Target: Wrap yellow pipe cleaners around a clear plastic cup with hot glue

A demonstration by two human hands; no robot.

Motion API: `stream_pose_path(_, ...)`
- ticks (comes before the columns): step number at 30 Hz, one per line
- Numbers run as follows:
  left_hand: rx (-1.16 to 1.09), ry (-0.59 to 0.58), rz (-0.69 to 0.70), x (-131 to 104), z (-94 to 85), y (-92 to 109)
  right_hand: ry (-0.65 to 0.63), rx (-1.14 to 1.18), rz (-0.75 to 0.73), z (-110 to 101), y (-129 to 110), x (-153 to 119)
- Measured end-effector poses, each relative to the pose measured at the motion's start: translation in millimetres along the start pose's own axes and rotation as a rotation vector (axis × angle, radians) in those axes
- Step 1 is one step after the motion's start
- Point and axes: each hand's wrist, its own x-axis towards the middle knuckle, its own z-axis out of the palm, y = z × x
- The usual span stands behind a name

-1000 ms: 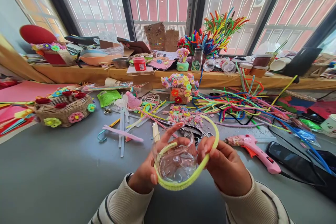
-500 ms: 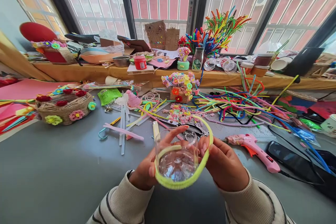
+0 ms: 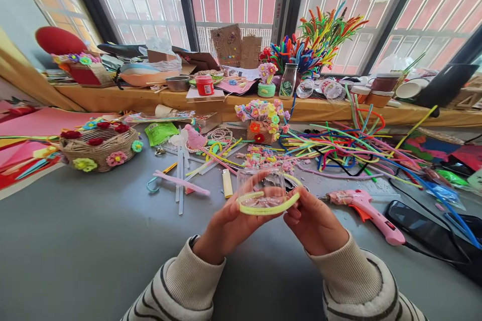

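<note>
A clear plastic cup is held upright above the grey table by my left hand, whose fingers wrap behind and beneath it. Around the cup's lower part curves a yellow-green pipe cleaner, with one end showing at the cup's left side. My right hand is closed, pinching the pipe cleaner between thumb and fingers at the cup's right. Black-handled scissors lie behind the cup, mostly hidden.
A pink glue gun and a black phone lie to the right. Behind are scattered pipe cleaners and a small flower basket. A twine basket stands at the left, with a yellow lighter near my left hand.
Both hands have moved the cup slightly up and away. The pipe cleaner now sits closer around the cup, its raised right part lowered. The view has shifted a little.
</note>
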Motion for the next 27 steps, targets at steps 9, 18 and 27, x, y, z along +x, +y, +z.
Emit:
stream_pose_path(9, 0.089, 0.155, 0.072, 3.3, -4.0, -1.8, 0.12, -0.123, -0.038, -2.7, -1.3, -0.6)
stream_pose_path(18, 0.054, 0.109, -0.052, 3.8, -6.9, -5.7, 0.042, -0.694, -0.478, -1.2, 7.1, 1.0)
stream_pose_path(27, 0.146, 0.115, -0.041, 2.1, -8.4, -5.6, 0.043, -0.711, -0.48, -9.0, -2.7, 2.6)
